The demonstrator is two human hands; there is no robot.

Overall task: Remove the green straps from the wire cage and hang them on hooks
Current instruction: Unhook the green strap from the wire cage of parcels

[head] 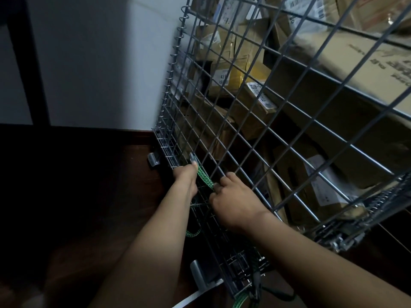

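Green strap (203, 176) runs slantwise across the low front corner of the wire cage (289, 121), lying against the mesh just above the cage's bottom edge. Its upper end carries a grey metal hook (192, 158) that sits on the wires. My left hand (185, 177) grips the strap right below that hook, fingers curled round the webbing and thumb pointing up toward the metal.

My right hand (231, 202) is just beside it, lower and to the right. Its fingers are bent tight at the spot where the strap's lower end passes under them. I cannot tell whether they pinch the strap or only hook the wire there. The two hands are near each other but not touching, with the short green stretch taut between them.

Below my left wrist a second loop of green webbing (193, 233) shows through the dark base mesh. Another green length (241, 299) hangs at the cage's near corner by the bottom of the view.

Inside the cage are stacked cardboard boxes (240, 70) with white labels, packed against the mesh. A spiral wire (173, 70) binds the cage's left vertical edge. Grey metal feet (153, 160) stick out from under the base onto the dark floor (73, 201), and a pale wall (100, 63) stands behind.
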